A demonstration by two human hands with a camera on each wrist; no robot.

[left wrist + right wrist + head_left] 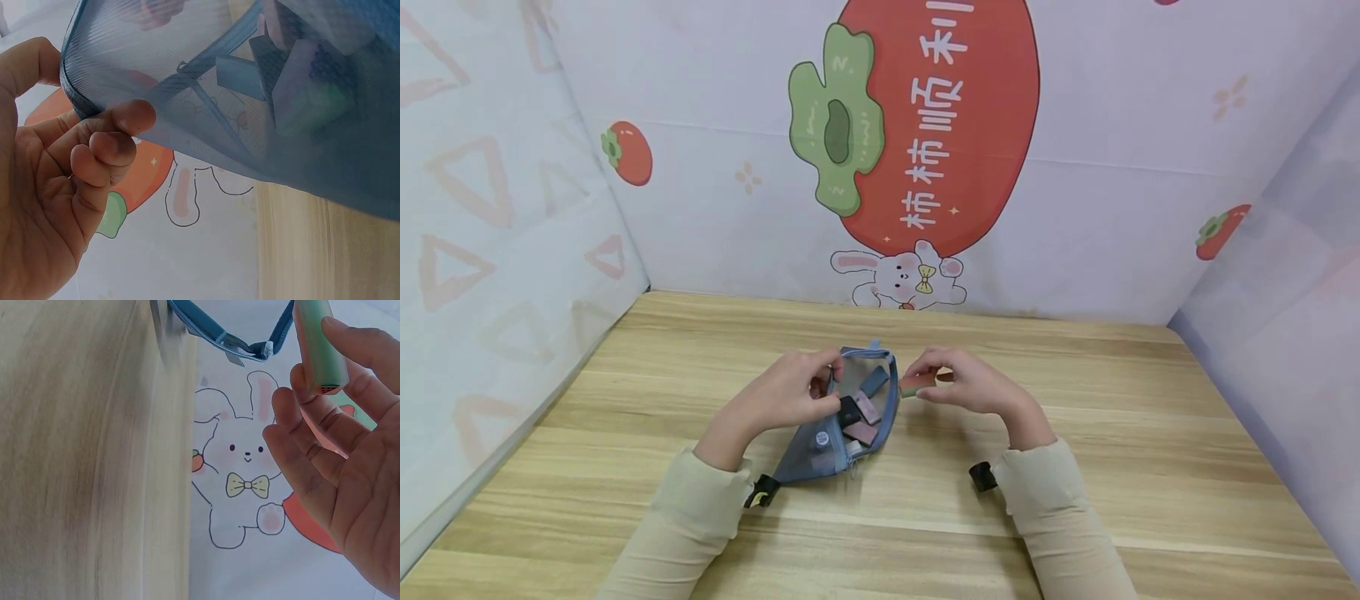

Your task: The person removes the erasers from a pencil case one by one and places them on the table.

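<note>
The left hand (782, 396) grips the upper left rim of a blue mesh zip pouch (808, 457), thumb and fingers curled at its edge, so that the mouth gapes toward the right. The pouch sits on the wood-grain surface (1150, 433), its narrow end pointing toward the person's left sleeve (700, 504). Inside lie several small blocks: a blue block (874, 382) near the far rim, a black block (848, 412) by the left thumb, and two pink blocks, one (867, 407) just above the other (860, 432). A round white label (822, 437) shows on the pouch's near side.

The right hand (976, 385) pinches a small green-and-pink bar (322, 350) between thumb and fingers, just outside the pouch's right rim; whether bar and rim touch cannot be told. From the right wrist, its green face is turned toward the thumb, and the remaining fingers are loosely bent below it.

Black straps show at both wrists, one by the left cuff (763, 492), the other by the right (982, 477). Behind the surface stands a white backdrop printed with a large red persimmon (970, 142) and a rabbit (901, 279).
</note>
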